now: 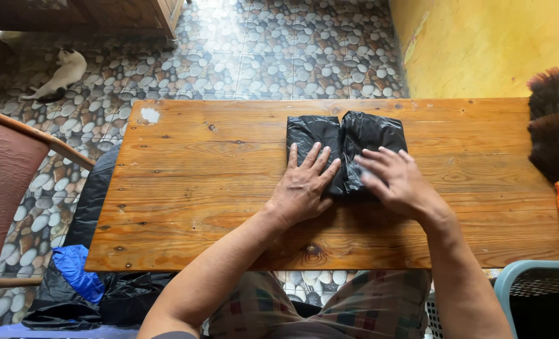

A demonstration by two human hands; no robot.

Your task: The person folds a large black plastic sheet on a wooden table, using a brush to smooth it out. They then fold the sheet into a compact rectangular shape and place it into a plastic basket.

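**A:** We're looking straight down at a wooden table point(216, 188), and both hands are on a black plastic bag point(367, 135) folded into a flat block.

**B:** Where does the bag sit?

**A:** Toward the far edge of the table, a bit right of the middle. It shows two glossy panels side by side with a crease running between them.

**B:** And the left hand point(304, 185)?

**A:** Open and flat, fingers spread, palm down on the near part of the left panel. Nothing is gripped; it's just pressing on the plastic.

**B:** The right hand point(395, 182)?

**A:** Also open, palm down on the right panel, fingers pointing left toward the crease. It's a little blurred, but the fingers are stretched out, not curled round anything. The two hands are close together, nearly touching at the crease.

**B:** What else is around?

**A:** A feather duster point(555, 135) with a dark brush and an orange handle lies along the table's right end, well apart from the bag. A chair point(9, 182) with a reddish back stands to the left. On the pebble-patterned floor point(260, 44), a white cat point(63, 75) lies far off at the upper left, and more black bags point(113, 295) with a bit of blue cloth point(78, 270) are heaped beneath the table's left side.
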